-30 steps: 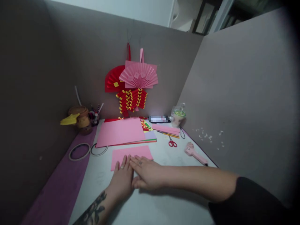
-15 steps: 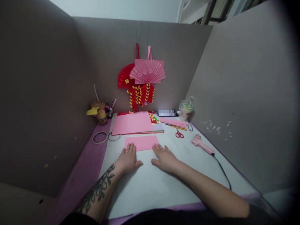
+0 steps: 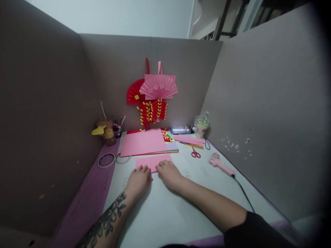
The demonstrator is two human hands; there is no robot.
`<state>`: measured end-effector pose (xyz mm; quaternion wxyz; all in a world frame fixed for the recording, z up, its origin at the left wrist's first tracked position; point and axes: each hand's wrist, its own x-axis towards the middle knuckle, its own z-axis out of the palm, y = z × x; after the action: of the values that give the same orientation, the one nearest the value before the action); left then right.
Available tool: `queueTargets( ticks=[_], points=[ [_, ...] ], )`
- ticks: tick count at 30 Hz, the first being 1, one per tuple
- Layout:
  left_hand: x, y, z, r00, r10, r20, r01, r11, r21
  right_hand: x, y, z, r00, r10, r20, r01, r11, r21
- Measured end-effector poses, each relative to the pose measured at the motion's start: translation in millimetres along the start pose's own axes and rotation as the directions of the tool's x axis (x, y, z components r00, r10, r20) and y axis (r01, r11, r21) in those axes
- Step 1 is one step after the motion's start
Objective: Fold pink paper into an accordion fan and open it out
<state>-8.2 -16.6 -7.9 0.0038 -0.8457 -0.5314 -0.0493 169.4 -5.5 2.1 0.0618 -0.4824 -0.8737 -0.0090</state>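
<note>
A small pink paper sheet (image 3: 151,161) lies flat on the white table (image 3: 165,210). My left hand (image 3: 139,178) rests palm down at the sheet's near left edge, fingertips touching it. My right hand (image 3: 169,173) lies palm down over the sheet's near right part, fingers spread and pressing on it. Neither hand grips anything. The two hands sit close together, almost touching.
A stack of pink and coloured sheets (image 3: 144,142) lies behind. Red scissors (image 3: 195,154), a pink glue gun (image 3: 221,164) with cord, tape rings (image 3: 106,159), a pen pot (image 3: 106,130) and a cup (image 3: 201,125) ring the table. Paper fans (image 3: 155,88) hang on the grey partition.
My hands were overlapped a second ago, then spread apart, and now have drawn close together again on the small pink sheet. The camera view has shifted.
</note>
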Motion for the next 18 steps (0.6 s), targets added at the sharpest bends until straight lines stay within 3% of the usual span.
queueTargets(
  ticks=[6, 13, 18],
  points=[
    [8, -3, 5.5, 0.995, 0.077, -0.058, -0.081, 0.994, -0.073, 7, 14, 24, 0.997, -0.08, -0.011, 0.08, 0.996, 0.026],
    [14, -5, 7.0, 0.995, 0.066, -0.076, -0.075, 0.99, -0.117, 15, 26, 35, 0.991, -0.116, -0.065, 0.121, 0.989, 0.083],
    [16, -7, 7.6, 0.994, 0.06, -0.094, -0.07, 0.991, -0.112, 19, 31, 40, 0.992, -0.039, -0.12, 0.057, 0.988, 0.142]
  ],
)
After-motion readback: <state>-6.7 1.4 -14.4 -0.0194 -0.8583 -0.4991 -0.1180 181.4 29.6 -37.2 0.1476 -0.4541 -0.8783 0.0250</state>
